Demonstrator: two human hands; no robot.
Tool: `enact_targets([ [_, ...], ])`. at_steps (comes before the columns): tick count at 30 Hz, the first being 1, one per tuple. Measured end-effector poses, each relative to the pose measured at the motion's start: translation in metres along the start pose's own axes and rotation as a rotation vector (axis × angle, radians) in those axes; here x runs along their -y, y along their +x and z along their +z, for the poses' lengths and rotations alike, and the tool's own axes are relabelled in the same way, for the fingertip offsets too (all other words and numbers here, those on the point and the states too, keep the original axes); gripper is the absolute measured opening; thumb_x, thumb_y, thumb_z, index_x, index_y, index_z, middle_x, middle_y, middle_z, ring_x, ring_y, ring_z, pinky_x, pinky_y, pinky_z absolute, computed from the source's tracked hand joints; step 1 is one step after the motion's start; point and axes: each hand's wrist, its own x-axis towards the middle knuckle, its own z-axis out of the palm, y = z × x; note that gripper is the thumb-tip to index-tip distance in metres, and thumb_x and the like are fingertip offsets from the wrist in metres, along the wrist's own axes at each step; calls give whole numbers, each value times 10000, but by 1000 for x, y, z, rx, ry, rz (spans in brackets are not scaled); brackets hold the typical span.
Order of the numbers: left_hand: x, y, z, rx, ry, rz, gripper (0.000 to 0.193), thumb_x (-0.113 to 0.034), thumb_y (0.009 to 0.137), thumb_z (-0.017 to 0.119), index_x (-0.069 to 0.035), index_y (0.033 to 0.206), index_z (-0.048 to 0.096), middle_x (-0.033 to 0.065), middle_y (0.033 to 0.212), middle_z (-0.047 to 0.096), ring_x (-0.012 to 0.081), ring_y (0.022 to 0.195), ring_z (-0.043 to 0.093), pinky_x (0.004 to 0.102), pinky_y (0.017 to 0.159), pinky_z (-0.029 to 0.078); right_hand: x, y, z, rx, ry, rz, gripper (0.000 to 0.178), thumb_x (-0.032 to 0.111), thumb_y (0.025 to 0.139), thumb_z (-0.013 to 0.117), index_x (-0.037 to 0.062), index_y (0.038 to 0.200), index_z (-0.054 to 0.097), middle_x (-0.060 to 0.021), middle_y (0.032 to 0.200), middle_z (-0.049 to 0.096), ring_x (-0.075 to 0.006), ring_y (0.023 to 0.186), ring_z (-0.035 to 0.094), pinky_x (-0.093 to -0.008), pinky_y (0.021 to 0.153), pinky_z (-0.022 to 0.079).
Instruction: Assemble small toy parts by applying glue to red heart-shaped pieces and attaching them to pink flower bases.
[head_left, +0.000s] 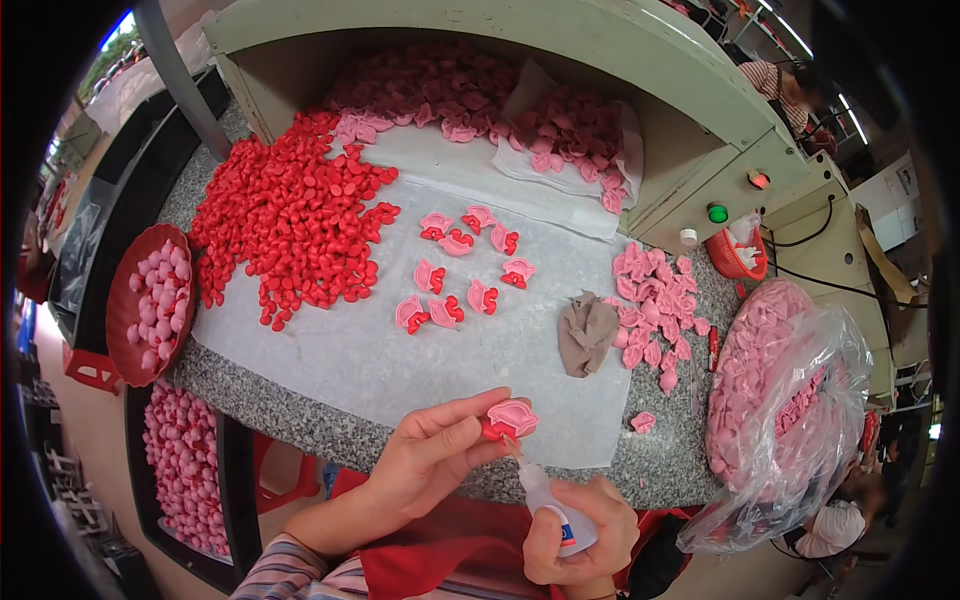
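My left hand (435, 450) pinches a small pink cap-shaped plastic piece (513, 415) with a red part (495, 430) at its lower left. In my right hand (590, 530) is a white squeeze bottle (545, 495), its narrow tip pointing up at the pieces in the left hand. Whether the tip touches them is hard to make out. Beyond my hands, several pink pieces joined to red ones (440, 275) lie spread on white paper (370, 340). A crumpled grey-brown cloth (588, 335) rests at the paper's right side.
A large heap of red parts (290, 220) covers the left. Pink pieces (655, 300) lie at right beside a plastic-covered container (760, 400). More fill the green-grey metal housing (480, 25) at the back. A red bowl (120, 300) of pink balls stands at the left edge.
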Motion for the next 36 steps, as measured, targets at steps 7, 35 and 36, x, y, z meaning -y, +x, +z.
enact_targets([
  [7,0,-1,3,13,-1,-45,437,-178,872,518,41,1236,412,216,1220,466,267,1096,503,365,922,431,0,-1,-1,4,-1,12,228,26,626,613,-41,838,566,-68,658,588,-138,393,437,-229,370,342],
  [35,0,-1,2,10,23,-14,415,-148,856,538,21,1222,441,214,1241,449,277,1124,477,389,951,403,0,2,-2,27,-23,39,235,6,629,607,-24,857,560,-62,631,578,-144,393,449,-231,377,345],
  [36,-1,-1,3,5,27,-1,412,-145,857,537,20,1222,441,215,1243,447,277,1127,475,390,950,404,-1,2,-2,25,-24,41,235,6,629,607,-24,857,560,-62,631,578,-144,393,449,-231,377,345],
])
